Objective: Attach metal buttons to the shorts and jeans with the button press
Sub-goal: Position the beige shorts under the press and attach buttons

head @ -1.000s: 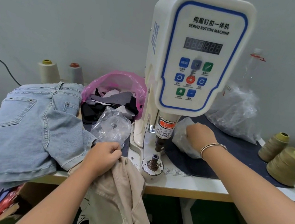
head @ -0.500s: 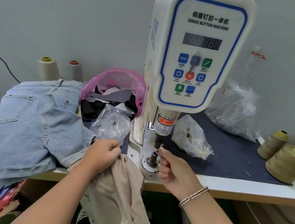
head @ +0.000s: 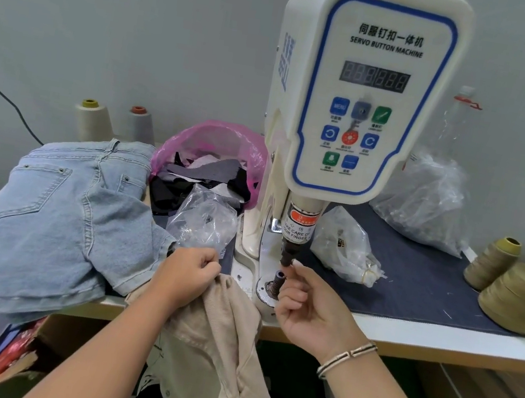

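Note:
The white servo button press (head: 368, 95) stands mid-table, its upper punch (head: 288, 255) above the lower die (head: 276, 283). My right hand (head: 309, 307) is raised beside the die, its thumb and forefinger pinching a small metal button up against the punch tip; the button itself is mostly hidden. With curled fingers my left hand (head: 187, 276) grips the edge of the beige shorts (head: 215, 347), which hang over the table's front edge. Light blue jeans (head: 52, 219) lie spread on the left of the table.
Clear bags of small parts lie left (head: 205, 220) and right (head: 344, 243) of the press. A pink bag of fabric scraps (head: 214, 145) sits behind. Thread cones stand at the right (head: 522, 298) and back left (head: 91, 121). A navy mat (head: 430, 289) covers the right side.
My right hand left the clear bag right of the press, came to the lower die, then rose to the punch tip. My left hand kept hold of the beige shorts.

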A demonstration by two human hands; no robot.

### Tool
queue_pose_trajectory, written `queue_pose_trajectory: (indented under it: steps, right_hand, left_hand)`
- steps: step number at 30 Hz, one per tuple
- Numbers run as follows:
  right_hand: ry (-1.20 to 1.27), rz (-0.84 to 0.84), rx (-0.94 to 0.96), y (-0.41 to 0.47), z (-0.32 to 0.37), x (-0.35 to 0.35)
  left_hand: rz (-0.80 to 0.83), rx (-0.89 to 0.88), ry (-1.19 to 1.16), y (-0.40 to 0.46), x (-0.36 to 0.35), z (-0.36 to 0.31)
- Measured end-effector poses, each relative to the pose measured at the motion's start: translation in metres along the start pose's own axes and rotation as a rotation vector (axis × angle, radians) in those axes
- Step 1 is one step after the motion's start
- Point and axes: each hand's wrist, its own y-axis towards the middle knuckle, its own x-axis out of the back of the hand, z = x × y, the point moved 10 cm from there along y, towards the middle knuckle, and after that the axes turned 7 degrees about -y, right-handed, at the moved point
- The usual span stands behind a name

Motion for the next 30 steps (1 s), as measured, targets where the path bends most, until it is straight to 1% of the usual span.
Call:
queue_pose_trajectory:
  steps: [3, 7, 9, 11, 12, 14, 16, 18, 19, 20, 21, 23, 25, 27, 30]
  right_hand:
    - [0.068, -0.004, -0.004, -0.003, -0.002, -0.005]
    - [0.113, -0.006, 0.036, -0.008, -0.008, -0.008]
    - [0.105, 0.054, 0.045, -0.012, -0.016, -0.017]
    - [-0.005, 0.127, 0.044, -0.012, -0.026, -0.036]
    - [-0.127, 0.146, 0.068, -0.010, -0.028, -0.046]
    - [-0.478, 0.133, 0.186, 0.003, -0.024, -0.069]
    - [-0.963, 0.041, 0.391, 0.022, -0.008, -0.094]
    - [-1.487, -0.051, 0.618, 0.044, 0.008, -0.123]
    - [-1.709, -0.095, 0.707, 0.055, 0.013, -0.135]
    - [-1.899, -0.139, 0.760, 0.066, 0.016, -0.143]
    - [-2.057, -0.188, 0.774, 0.077, 0.018, -0.147]
    - [-2.277, -0.288, 0.767, 0.096, 0.019, -0.148]
    - [-2.411, -0.379, 0.796, 0.105, 0.018, -0.149]
    - [-2.484, -0.427, 0.843, 0.112, 0.016, -0.152]
    - [-2.533, -0.439, 0.891, 0.122, 0.014, -0.157]
  left_hand:
    - [-0.003, 0.000, 0.005, 0.000, 0.000, 0.000]
    - [0.000, 0.001, 0.020, 0.001, 0.000, 0.000]
    - [-0.002, -0.003, 0.017, 0.001, -0.001, -0.001]
    - [-0.011, -0.007, 0.018, 0.000, 0.000, 0.000]
    - [-0.011, -0.007, 0.017, 0.000, 0.001, 0.000]
    - [0.012, -0.008, 0.007, -0.001, 0.000, -0.002]
    - [0.023, -0.022, 0.009, -0.002, -0.001, -0.004]
    - [-0.001, -0.017, 0.004, -0.001, 0.001, -0.004]
    - [-0.005, -0.009, 0.008, -0.001, 0.001, -0.004]
    - [-0.001, -0.007, 0.018, 0.000, 0.000, -0.004]
    - [0.006, -0.005, 0.022, 0.000, -0.001, -0.004]
    - [0.009, -0.004, 0.012, 0.000, -0.001, -0.004]
    - [0.007, 0.000, 0.005, 0.000, 0.000, -0.003]
    - [0.013, 0.003, 0.023, 0.001, -0.002, -0.002]
    - [0.022, 0.017, 0.057, 0.003, -0.004, 0.001]
